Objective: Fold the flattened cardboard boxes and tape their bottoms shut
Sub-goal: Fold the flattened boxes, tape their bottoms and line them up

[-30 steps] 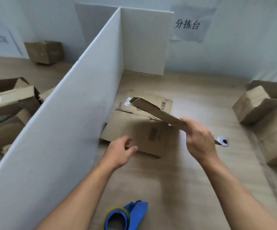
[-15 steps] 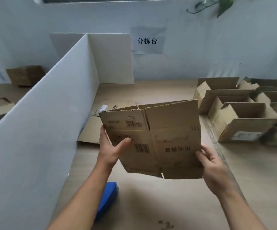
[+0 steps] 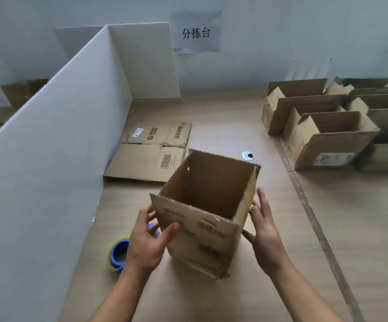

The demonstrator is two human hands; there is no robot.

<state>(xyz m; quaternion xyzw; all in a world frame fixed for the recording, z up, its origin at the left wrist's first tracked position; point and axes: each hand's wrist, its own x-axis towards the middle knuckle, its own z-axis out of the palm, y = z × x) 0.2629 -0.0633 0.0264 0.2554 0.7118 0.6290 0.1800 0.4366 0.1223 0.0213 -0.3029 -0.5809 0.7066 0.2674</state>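
Box (image 3: 202,228) opened into square tube, open end up, near centre; whether it rests on tabletop (image 3: 234,296) unclear. Left hand (image 3: 146,242) grips near-left corner, thumb on front face. Right hand (image 3: 266,238) flat against right wall, fingers straight. Best next: person squares corners, tips box over, folds bottom flaps in opposite pairs. Tape roll (image 3: 118,254) near left, just behind left hand.

We're at a packing/sorting bench, prob. a warehouse: the wall sign (image 3: 196,33) just right of the white divider (image 3: 72,126) reads 分拣台 (sorting stn). Flat cartons (image 3: 151,154) lie at the divider's foot, a tape roll (image 3: 118,254) near its base, and rows of open boxes (image 3: 327,126) well to its right.
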